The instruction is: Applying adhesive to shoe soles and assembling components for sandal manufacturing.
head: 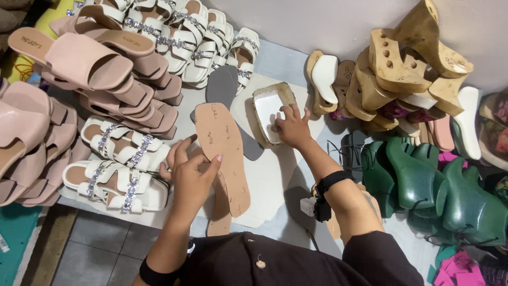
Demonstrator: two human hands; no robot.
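The fingers of the left hand close around the edge of a tan insole board, thumb on top near its middle, so the board stands a little raised above the tabletop. This insole looks thin, light and quite stiff; I judge it bends if held only at the toe, so the grip at the waist is good. The right hand reaches forward, its fingers spread and bent, tips resting in a shallow white tray with dirty rims; it grips nothing that I can see. The right forearm is stretched, with a black wrist band. Around are white strapped sandals, pink slides, wooden wedge heels and green shoe lasts.
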